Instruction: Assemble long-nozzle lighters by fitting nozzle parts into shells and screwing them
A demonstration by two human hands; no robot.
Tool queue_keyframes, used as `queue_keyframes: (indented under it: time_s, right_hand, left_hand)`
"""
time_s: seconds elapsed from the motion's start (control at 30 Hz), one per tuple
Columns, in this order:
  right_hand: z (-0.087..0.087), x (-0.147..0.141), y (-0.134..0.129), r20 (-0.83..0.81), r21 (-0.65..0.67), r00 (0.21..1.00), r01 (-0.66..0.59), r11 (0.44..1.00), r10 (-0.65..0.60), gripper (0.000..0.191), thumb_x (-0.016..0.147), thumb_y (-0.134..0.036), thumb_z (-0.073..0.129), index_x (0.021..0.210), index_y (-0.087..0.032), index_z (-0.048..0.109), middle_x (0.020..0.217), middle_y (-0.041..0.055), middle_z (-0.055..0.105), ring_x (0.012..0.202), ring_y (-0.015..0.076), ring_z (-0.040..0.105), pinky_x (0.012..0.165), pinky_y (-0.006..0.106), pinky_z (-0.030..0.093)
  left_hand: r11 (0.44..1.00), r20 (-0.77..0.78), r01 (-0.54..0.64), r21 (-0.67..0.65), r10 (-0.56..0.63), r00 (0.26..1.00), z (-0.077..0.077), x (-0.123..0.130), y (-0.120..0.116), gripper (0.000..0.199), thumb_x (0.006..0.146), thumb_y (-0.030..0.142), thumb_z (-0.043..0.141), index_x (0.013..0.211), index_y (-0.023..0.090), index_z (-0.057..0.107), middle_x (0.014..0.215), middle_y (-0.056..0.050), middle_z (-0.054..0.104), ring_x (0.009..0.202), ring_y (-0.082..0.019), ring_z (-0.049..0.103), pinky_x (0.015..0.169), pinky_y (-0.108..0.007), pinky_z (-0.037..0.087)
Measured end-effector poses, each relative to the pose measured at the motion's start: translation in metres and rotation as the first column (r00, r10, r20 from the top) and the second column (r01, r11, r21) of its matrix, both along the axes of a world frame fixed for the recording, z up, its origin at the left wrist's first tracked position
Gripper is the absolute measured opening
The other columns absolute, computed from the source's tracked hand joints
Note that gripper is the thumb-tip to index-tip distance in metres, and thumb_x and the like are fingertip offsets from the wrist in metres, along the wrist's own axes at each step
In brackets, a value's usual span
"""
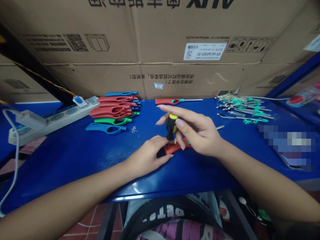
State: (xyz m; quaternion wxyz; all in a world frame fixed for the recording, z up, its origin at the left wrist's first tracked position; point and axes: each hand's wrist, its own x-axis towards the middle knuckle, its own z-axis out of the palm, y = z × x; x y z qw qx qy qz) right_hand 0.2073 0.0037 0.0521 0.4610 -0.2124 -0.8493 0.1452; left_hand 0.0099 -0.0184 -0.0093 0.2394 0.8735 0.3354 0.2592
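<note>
My right hand (pixel 200 133) grips a stubby black-and-yellow screwdriver (pixel 171 127), held upright. Its tip meets the handle end of a red-orange long-nosed lighter (pixel 176 146) lying on the blue table. My left hand (pixel 150 155) pinches that end of the lighter between thumb and fingers. The metal tube (pixel 220 127) of the lighter pokes out beyond my right hand, which covers much of the middle. Left of my hands lies a little heap of small screws (pixel 134 129). Another red lighter (pixel 167 101), with its tube fitted, rests behind them.
Red, blue and green lighter casings (pixel 112 111) are piled at the left, beside a white power strip (pixel 57 116). Metal tubes with teal parts and wires (pixel 246 108) lie at the right, near a partly blurred-out flat device (pixel 287 146). A large cardboard box (pixel 160 40) walls off the back.
</note>
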Motion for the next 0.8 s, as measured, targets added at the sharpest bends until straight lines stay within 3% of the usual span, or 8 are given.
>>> queue_keyframes:
  time_s: [0.17,0.33,0.4,0.5,0.6,0.67,0.73,0.8]
  right_hand:
    - [-0.0021,-0.0003,0.0014,-0.056,0.181,0.997,0.07,0.981,-0.061,0.027,0.094,-0.035,0.065,0.114,-0.017,0.07,0.088,0.005,0.07,0.08,0.0157,0.065,0.074,0.029,0.057]
    - [-0.0034,0.001,0.0037,0.002,-0.086,0.995,-0.097,0.992,0.098,0.034,0.106,-0.027,0.04,0.132,-0.018,0.059,0.105,0.0053,0.07,0.069,0.0094,0.063,0.067,0.025,0.056]
    - [-0.0034,0.0017,0.0053,-0.039,0.005,0.997,-0.059,0.998,0.059,0.029,0.098,-0.033,0.059,0.121,-0.017,0.066,0.092,0.003,0.069,0.063,0.0093,0.058,0.062,0.025,0.054]
    - [-0.001,0.0028,0.0066,-0.053,0.197,0.999,0.009,0.98,0.002,0.027,0.092,-0.034,0.068,0.112,-0.015,0.071,0.092,0.0067,0.069,0.08,0.016,0.064,0.071,0.029,0.055]
    - [0.0026,0.0027,0.0054,-0.01,0.064,0.996,-0.086,0.994,0.087,0.03,0.103,-0.023,0.047,0.124,-0.015,0.066,0.106,0.0094,0.071,0.095,0.0165,0.066,0.081,0.031,0.056]
    - [0.0036,0.0025,0.0047,-0.041,0.008,0.994,-0.103,0.995,0.103,0.027,0.101,-0.023,0.052,0.121,-0.015,0.068,0.098,0.0067,0.072,0.083,0.0134,0.066,0.074,0.027,0.056]
    - [0.0032,0.0031,0.0051,-0.085,0.118,0.995,-0.034,0.992,0.045,0.023,0.092,-0.028,0.069,0.11,-0.014,0.073,0.085,0.0043,0.071,0.071,0.0123,0.063,0.067,0.025,0.055]
    - [0.0027,0.0042,0.006,-0.088,0.225,0.996,0.031,0.974,-0.011,0.024,0.09,-0.03,0.071,0.107,-0.014,0.074,0.088,0.0065,0.071,0.077,0.015,0.065,0.071,0.027,0.056]
  left_hand:
    - [1.0,0.002,-0.017,0.0,0.017,1.0,-0.0008,-0.0002,-0.0001,0.018,0.091,0.024,0.067,0.107,0.017,0.065,0.098,-0.006,0.072,0.091,-0.022,0.065,0.082,-0.037,0.053]
    - [1.0,0.018,0.01,0.005,-0.01,1.0,-0.0015,-0.0006,0.0,0.022,0.09,0.021,0.068,0.111,0.018,0.064,0.106,-0.006,0.071,0.099,-0.023,0.065,0.087,-0.037,0.052]
    - [1.0,0.013,-0.004,0.009,0.004,1.0,-0.0017,-0.0006,-0.0001,0.019,0.09,0.022,0.068,0.108,0.018,0.064,0.101,-0.005,0.072,0.093,-0.022,0.066,0.083,-0.036,0.053]
    - [1.0,-0.003,-0.016,0.008,0.016,1.0,-0.0014,-0.0005,-0.0001,0.018,0.091,0.024,0.068,0.107,0.017,0.064,0.098,-0.005,0.072,0.09,-0.022,0.066,0.081,-0.035,0.053]
    - [1.0,0.0,0.0,0.005,0.0,1.0,-0.0011,-0.0006,0.0001,0.024,0.09,0.022,0.068,0.113,0.018,0.063,0.107,-0.007,0.071,0.1,-0.024,0.065,0.088,-0.038,0.052]
    - [1.0,0.004,0.002,0.007,-0.002,1.0,-0.0012,-0.0006,0.0002,0.023,0.09,0.022,0.068,0.112,0.018,0.063,0.105,-0.006,0.071,0.099,-0.023,0.065,0.088,-0.037,0.052]
    - [1.0,0.007,-0.008,0.011,0.008,1.0,-0.0013,-0.0004,0.0001,0.018,0.09,0.023,0.068,0.106,0.018,0.063,0.098,-0.005,0.071,0.091,-0.022,0.065,0.083,-0.036,0.053]
    - [1.0,0.006,-0.011,0.01,0.011,1.0,-0.0008,-0.0001,-0.0002,0.018,0.091,0.024,0.068,0.107,0.018,0.063,0.097,-0.005,0.071,0.089,-0.021,0.064,0.082,-0.036,0.052]
